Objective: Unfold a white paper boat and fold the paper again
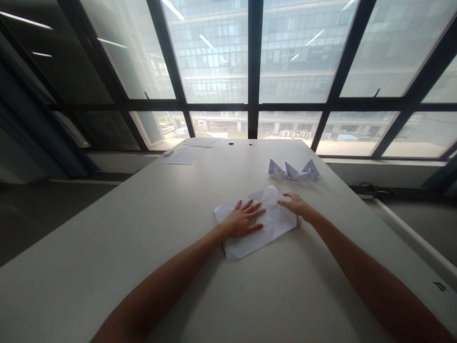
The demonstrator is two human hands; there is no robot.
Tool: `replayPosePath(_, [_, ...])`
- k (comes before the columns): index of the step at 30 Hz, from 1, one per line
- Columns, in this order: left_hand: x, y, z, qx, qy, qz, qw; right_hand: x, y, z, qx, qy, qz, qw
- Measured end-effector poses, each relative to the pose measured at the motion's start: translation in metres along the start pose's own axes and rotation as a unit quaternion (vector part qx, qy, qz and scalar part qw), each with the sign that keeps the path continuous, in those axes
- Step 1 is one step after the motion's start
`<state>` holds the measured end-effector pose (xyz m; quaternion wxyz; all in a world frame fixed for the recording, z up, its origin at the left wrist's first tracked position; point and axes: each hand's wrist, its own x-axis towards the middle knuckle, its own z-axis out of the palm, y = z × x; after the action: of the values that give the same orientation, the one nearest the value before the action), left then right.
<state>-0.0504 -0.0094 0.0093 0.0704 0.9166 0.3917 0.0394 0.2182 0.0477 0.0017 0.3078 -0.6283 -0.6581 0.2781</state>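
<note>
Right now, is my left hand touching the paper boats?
No, your left hand lies spread on the creased paper, while the paper boats stand farther back on the table.

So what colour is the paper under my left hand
The paper is white, best in the head view.

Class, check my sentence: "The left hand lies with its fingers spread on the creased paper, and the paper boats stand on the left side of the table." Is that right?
Not quite: the paper boats stand on the right side of the table, as the head view shows. The rest holds.
</note>
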Motion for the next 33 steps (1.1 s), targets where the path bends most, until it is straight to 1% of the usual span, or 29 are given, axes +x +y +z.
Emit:
replayPosePath(1, [0.0, 0.0, 0.001, 0.003, 0.005, -0.017, 1.0, -0.005, 0.003, -0.003, 0.013, -0.03, 0.006, 0.999])
replayPosePath(2, [0.001, 0.0, 0.001, 0.005, 0.007, -0.03, 1.0, -0.01, 0.006, -0.005, 0.009, -0.039, 0.004, 0.999])
replayPosePath(3, [0.002, 0.001, 0.002, 0.005, 0.008, -0.041, 0.999, -0.015, 0.01, -0.008, -0.014, -0.029, -0.002, 0.999])
replayPosePath(5, [0.004, 0.005, 0.004, 0.004, 0.008, -0.065, 0.998, -0.022, 0.017, -0.013, -0.107, 0.023, -0.015, 0.994])
replayPosePath(6, [0.005, 0.007, 0.005, 0.003, 0.008, -0.079, 0.997, -0.025, 0.019, -0.015, -0.165, 0.047, -0.018, 0.985])
replayPosePath(8, [0.006, 0.014, 0.008, -0.001, 0.009, -0.108, 0.994, -0.029, 0.017, -0.018, -0.267, 0.072, -0.025, 0.961])
replayPosePath(10, [0.007, 0.022, 0.013, -0.007, 0.014, -0.136, 0.991, -0.034, 0.006, -0.017, -0.333, 0.095, -0.059, 0.936])
replayPosePath(11, [0.008, 0.026, 0.015, -0.011, 0.017, -0.154, 0.988, -0.038, -0.003, -0.014, -0.352, 0.117, -0.09, 0.924])
replayPosePath(12, [0.009, 0.031, 0.019, -0.015, 0.021, -0.176, 0.984, -0.041, -0.013, -0.008, -0.363, 0.143, -0.121, 0.913])
replayPosePath(13, [0.01, 0.035, 0.022, -0.016, 0.028, -0.198, 0.98, -0.045, -0.023, 0.0, -0.363, 0.158, -0.143, 0.907])
replayPosePath(14, [0.012, 0.039, 0.026, -0.012, 0.038, -0.217, 0.975, -0.048, -0.033, 0.01, -0.353, 0.156, -0.163, 0.908])
replayPosePath(16, [0.014, 0.044, 0.031, 0.001, 0.061, -0.251, 0.966, -0.054, -0.047, 0.036, -0.32, 0.121, -0.179, 0.922])
replayPosePath(18, [0.013, 0.044, 0.032, 0.011, 0.069, -0.285, 0.956, -0.056, -0.053, 0.061, -0.307, 0.064, -0.155, 0.937])
replayPosePath(19, [0.012, 0.041, 0.029, 0.011, 0.059, -0.294, 0.954, -0.055, -0.053, 0.072, -0.309, 0.043, -0.142, 0.939])
replayPosePath(20, [0.01, 0.036, 0.025, 0.01, 0.042, -0.296, 0.954, -0.054, -0.052, 0.079, -0.311, 0.023, -0.145, 0.939])
replayPosePath(21, [0.008, 0.03, 0.019, 0.009, 0.023, -0.283, 0.959, -0.051, -0.05, 0.084, -0.308, 0.007, -0.151, 0.939])
replayPosePath(22, [0.006, 0.023, 0.012, 0.011, 0.012, -0.272, 0.962, -0.049, -0.049, 0.087, -0.302, -0.01, -0.166, 0.939])
replayPosePath(23, [0.005, 0.015, 0.006, 0.023, 0.029, -0.264, 0.964, -0.047, -0.048, 0.088, -0.293, -0.028, -0.188, 0.937])
replayPosePath(24, [0.004, 0.006, 0.0, 0.039, 0.058, -0.239, 0.968, -0.046, -0.048, 0.087, -0.282, -0.048, -0.215, 0.934])
replayPosePath(25, [0.003, -0.002, -0.005, 0.055, 0.086, -0.206, 0.973, -0.045, -0.049, 0.086, -0.271, -0.07, -0.244, 0.928])
replayPosePath(26, [0.002, -0.009, -0.007, 0.067, 0.098, -0.171, 0.978, -0.045, -0.05, 0.084, -0.261, -0.091, -0.272, 0.922])
replayPosePath(27, [0.002, -0.016, -0.007, 0.078, 0.105, -0.149, 0.98, -0.045, -0.051, 0.083, -0.252, -0.107, -0.295, 0.916])
replayPosePath(28, [0.002, -0.022, -0.006, 0.082, 0.099, -0.15, 0.98, -0.046, -0.052, 0.082, -0.245, -0.119, -0.311, 0.911])
replayPosePath(29, [0.002, -0.027, -0.002, 0.078, 0.08, -0.152, 0.982, -0.045, -0.052, 0.08, -0.24, -0.127, -0.321, 0.907])
replayPosePath(31, [0.002, -0.032, 0.006, 0.074, 0.065, -0.164, 0.982, -0.041, -0.047, 0.075, -0.24, -0.132, -0.323, 0.906])
replayPosePath(33, [0.002, -0.035, 0.013, 0.072, 0.066, -0.171, 0.98, -0.03, -0.04, 0.067, -0.258, -0.13, -0.304, 0.908])
